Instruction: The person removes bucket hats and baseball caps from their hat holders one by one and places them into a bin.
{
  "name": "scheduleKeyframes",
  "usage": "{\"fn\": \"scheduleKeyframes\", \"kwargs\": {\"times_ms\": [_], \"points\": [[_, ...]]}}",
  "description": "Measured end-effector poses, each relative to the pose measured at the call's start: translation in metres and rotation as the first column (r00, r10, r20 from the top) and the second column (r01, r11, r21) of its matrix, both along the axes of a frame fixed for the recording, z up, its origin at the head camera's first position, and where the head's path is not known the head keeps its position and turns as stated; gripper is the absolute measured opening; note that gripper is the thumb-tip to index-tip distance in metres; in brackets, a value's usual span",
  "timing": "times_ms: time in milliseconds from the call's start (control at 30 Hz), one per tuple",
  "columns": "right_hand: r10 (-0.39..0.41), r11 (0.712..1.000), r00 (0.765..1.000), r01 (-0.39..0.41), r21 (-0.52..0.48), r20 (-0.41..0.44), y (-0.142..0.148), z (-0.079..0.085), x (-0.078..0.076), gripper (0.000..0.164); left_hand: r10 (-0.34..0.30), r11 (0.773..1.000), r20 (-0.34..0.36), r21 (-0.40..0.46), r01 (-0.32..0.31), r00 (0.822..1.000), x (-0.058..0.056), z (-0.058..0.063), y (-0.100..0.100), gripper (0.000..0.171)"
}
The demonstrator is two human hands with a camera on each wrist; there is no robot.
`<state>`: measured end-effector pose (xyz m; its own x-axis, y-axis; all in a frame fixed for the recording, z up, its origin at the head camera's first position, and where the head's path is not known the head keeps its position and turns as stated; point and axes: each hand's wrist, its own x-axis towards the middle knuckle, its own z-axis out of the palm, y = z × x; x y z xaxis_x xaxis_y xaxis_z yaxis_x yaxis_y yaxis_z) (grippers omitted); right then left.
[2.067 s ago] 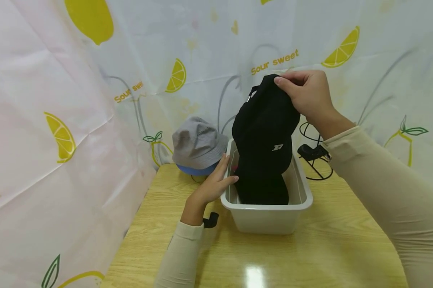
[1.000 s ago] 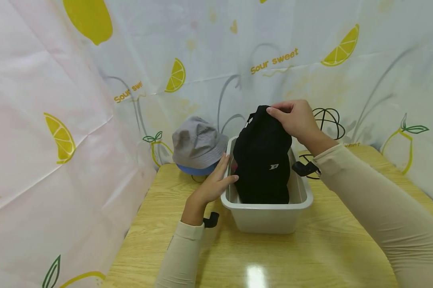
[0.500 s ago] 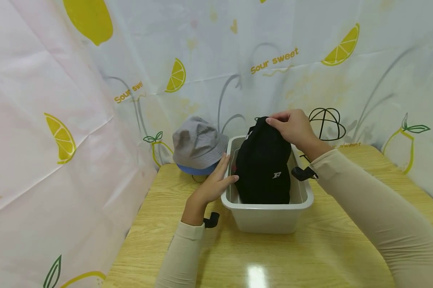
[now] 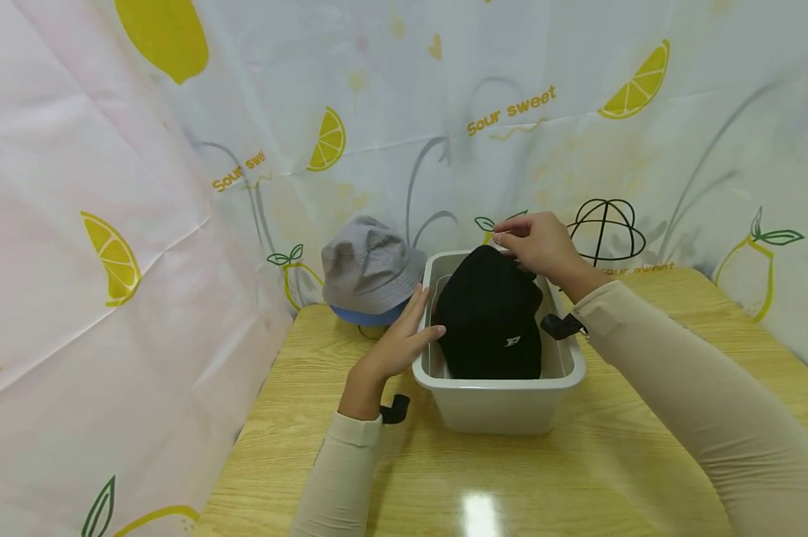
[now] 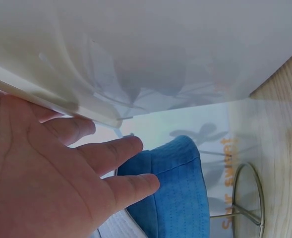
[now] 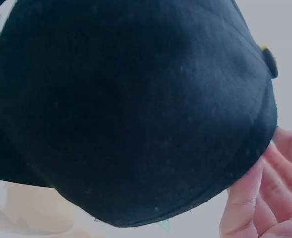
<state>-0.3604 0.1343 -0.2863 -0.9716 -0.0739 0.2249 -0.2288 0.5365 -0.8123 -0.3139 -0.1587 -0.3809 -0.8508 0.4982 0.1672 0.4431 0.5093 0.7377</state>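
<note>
The black cap (image 4: pixel 486 306) lies in the white bin (image 4: pixel 498 385), long axis running far to near, toward me from my right fingers (image 4: pixel 516 242) at its far edge (pinching or loosed, I cannot tell); my left fingers (image 4: pixel 412 310) rest outstretched against the rim.

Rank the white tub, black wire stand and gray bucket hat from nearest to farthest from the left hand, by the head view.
1. White tub: the left hand touches its left side.
2. Gray bucket hat: just beyond the hand, left of the tub.
3. Black wire stand: at the right, past the tub.
</note>
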Motion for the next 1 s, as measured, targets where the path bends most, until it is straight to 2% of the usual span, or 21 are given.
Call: {"fn": "scheduleKeyframes", "kwargs": {"times_ms": [100, 267, 333, 433, 500, 633, 733, 833, 933, 1000], "points": [[0.028, 1.000, 0.999, -0.028, 0.009, 0.024, -0.001, -0.001, 0.001, 0.031, 0.002, 1.000, 0.005, 0.002, -0.002, 1.000, 0.000, 0.000, 0.000, 0.081], [0.056, 0.997, 0.998, -0.056, 0.059, -0.002, -0.001, -0.002, 0.000, 0.033, 0.006, 1.000, 0.021, 0.004, -0.006, 1.000, 0.001, 0.000, 0.000, 0.081], [0.094, 0.992, 0.995, -0.093, 0.080, -0.015, 0.000, -0.002, 0.000, 0.032, 0.005, 1.000, 0.021, 0.003, -0.005, 1.000, 0.000, 0.000, 0.000, 0.081], [0.192, 0.973, 0.981, -0.186, 0.138, -0.028, 0.000, -0.001, -0.001, 0.033, 0.005, 1.000, 0.019, 0.001, -0.005, 1.000, 0.000, 0.000, 0.000, 0.081], [0.265, 0.946, 0.964, -0.256, 0.199, -0.022, -0.001, -0.001, -0.001, 0.036, 0.007, 1.000, 0.017, 0.001, -0.007, 1.000, -0.001, 0.000, 0.000, 0.081], [0.374, 0.866, 0.927, -0.358, 0.348, 0.022, -0.005, -0.002, 0.000, 0.051, 0.014, 1.000, 0.019, 0.003, -0.014, 1.000, 0.000, 0.001, -0.001, 0.081], [0.415, 0.798, 0.905, -0.411, 0.440, 0.092, -0.008, -0.005, 0.001, 0.070, 0.018, 1.000, 0.022, 0.000, -0.018, 1.000, 0.001, 0.001, -0.001, 0.080], [0.447, 0.736, 0.876, -0.475, 0.483, 0.182, -0.010, -0.010, 0.002, 0.090, 0.018, 1.000, 0.024, -0.001, -0.018, 1.000, 0.001, 0.001, -0.001, 0.081], [0.452, 0.698, 0.854, -0.519, 0.494, 0.259, -0.011, -0.013, 0.003, 0.103, 0.017, 1.000, 0.025, -0.003, -0.017, 1.000, 0.000, 0.001, -0.001, 0.081], [0.446, 0.688, 0.843, -0.538, 0.486, 0.301, -0.012, -0.014, 0.004, 0.108, 0.011, 1.000, 0.021, 0.000, -0.011, 1.000, 0.000, 0.001, 0.000, 0.082]]}}
